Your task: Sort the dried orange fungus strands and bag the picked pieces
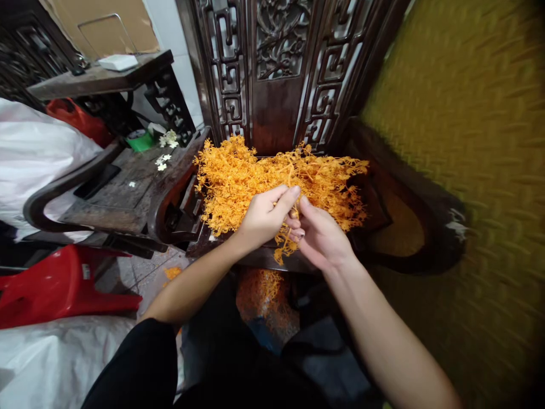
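Note:
A large heap of orange artificial flower sprigs covers the seat of a dark carved wooden chair. In front of the heap, my left hand is closed, its thumb and fingers pinching an orange sprig. My right hand meets it from the right, with thumb and fingertips closed on the same sprig. The sprig's lower end hangs below my fingers, over the front edge of the seat. My fingers hide part of its stem.
Below the seat is a clear bag with orange pieces. At left, a second wooden chair bears a green tape roll and small pale flowers. A red plastic stool and white sacks lie nearby. A yellowish woven surface borders the right.

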Demonstrator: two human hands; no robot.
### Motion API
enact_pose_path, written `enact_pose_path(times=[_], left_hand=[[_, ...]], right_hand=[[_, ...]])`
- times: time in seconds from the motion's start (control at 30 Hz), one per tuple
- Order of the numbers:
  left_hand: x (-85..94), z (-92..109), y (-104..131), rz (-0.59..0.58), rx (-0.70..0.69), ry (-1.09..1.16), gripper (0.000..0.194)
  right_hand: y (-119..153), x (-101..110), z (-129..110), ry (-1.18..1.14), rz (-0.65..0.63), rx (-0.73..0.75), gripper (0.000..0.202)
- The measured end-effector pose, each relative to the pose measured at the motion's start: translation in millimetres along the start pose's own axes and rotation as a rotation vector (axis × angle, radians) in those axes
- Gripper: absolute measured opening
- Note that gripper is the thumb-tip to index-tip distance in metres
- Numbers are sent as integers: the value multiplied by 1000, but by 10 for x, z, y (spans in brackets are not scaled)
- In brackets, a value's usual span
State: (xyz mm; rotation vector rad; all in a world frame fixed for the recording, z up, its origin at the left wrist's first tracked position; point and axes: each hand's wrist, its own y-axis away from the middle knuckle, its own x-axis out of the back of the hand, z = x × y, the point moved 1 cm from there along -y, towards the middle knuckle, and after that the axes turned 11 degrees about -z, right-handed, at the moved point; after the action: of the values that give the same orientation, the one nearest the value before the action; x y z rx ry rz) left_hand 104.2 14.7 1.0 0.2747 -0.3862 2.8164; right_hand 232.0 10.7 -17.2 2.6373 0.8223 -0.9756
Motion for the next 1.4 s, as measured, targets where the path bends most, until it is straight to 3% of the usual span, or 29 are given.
enact_pose_path(times=[0.23, 0.4, 0.57, 0.67, 0.8, 0.9, 0.97, 1.1, 1.17, 1.27, 1.4], left_hand=[[22, -65, -20, -13, 13, 120, 49], [-33, -164, 5, 41, 147, 365, 46], [-32, -107, 67, 30, 293, 578, 52], [17, -90, 92, -21, 242, 515, 51], [97, -115, 92, -59, 57, 194, 49], [96, -116, 81, -62, 85, 144, 49], [64, -95, 77, -74, 209, 326, 48], [36, -21, 66, -201, 464, 823, 53], [90, 14, 51, -245, 451, 1026, 54], [208, 46, 22, -184, 302, 1238, 51], [231, 59, 13, -175, 314, 1254, 47]], right_hand=[[17, -40, 51, -15, -28, 44, 43], [19, -48, 77, -26, 5, 14, 40], [27, -39, 57, -38, 5, -63, 43], [34, -28, 52, 19, -19, -104, 42], [39, -16, 65, 225, -25, -28, 45], [33, -13, 55, 450, -6, 75, 47], [31, -14, 37, 448, 6, 109, 45], [58, -33, 3, 160, -56, 16, 40], [93, -52, -19, 52, -114, 20, 42], [132, -84, -54, -44, -174, 115, 41], [104, -93, -95, -59, -114, 149, 37]])
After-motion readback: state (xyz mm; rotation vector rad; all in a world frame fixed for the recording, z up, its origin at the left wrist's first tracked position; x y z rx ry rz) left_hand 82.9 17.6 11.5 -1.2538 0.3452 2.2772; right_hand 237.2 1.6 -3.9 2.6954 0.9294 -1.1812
